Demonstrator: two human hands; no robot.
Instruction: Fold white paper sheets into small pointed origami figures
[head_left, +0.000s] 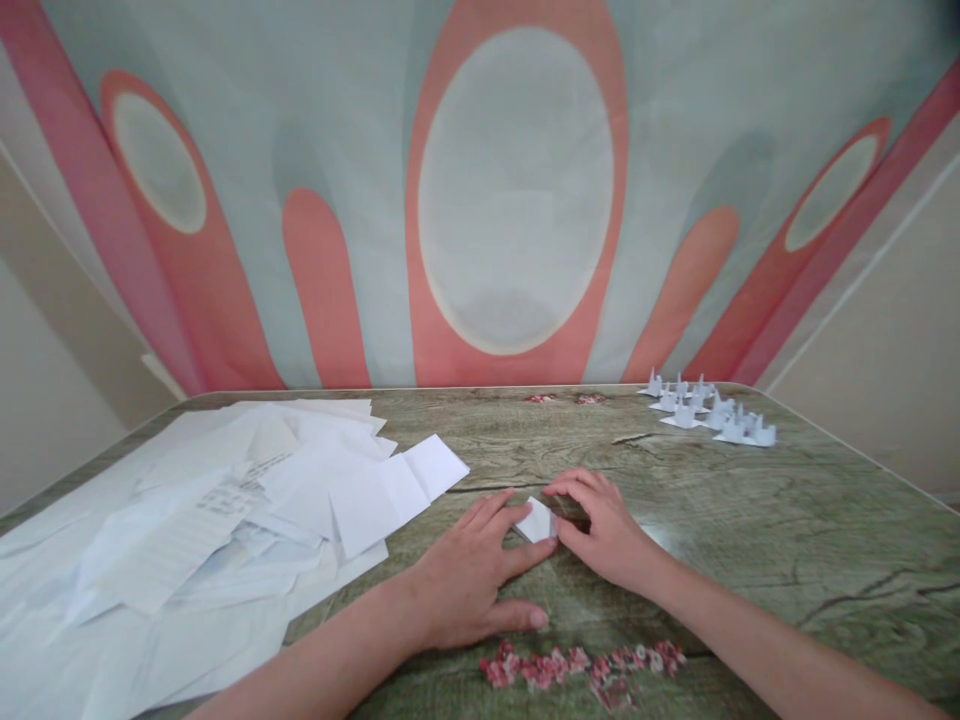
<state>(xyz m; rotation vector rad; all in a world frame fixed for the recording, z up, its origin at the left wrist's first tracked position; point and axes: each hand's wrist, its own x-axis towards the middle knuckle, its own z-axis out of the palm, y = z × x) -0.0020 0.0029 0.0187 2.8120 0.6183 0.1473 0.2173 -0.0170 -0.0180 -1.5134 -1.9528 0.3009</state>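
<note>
A small folded piece of white paper (535, 522) lies on the table between my two hands. My left hand (480, 575) rests palm down with its fingers spread, the fingertips pressing on the paper's left and near edges and the thumb apart from it. From the other side, my right hand (600, 525) curves round the paper, thumb at its right corner and index finger by its top edge. Left of my hands, a heap of loose white paper sheets (202, 560) spreads out, some bearing printed text. Smaller white sheets (397, 490) lie at the heap's right end.
A group of folded white paper figures (712, 410) stands at the table's far right. Pink and red flower-like bits (577, 665) lie near the front, with two small clusters (564, 399) at the back edge. Behind the wood-grain table (787, 530) hangs a patterned backdrop (517, 370).
</note>
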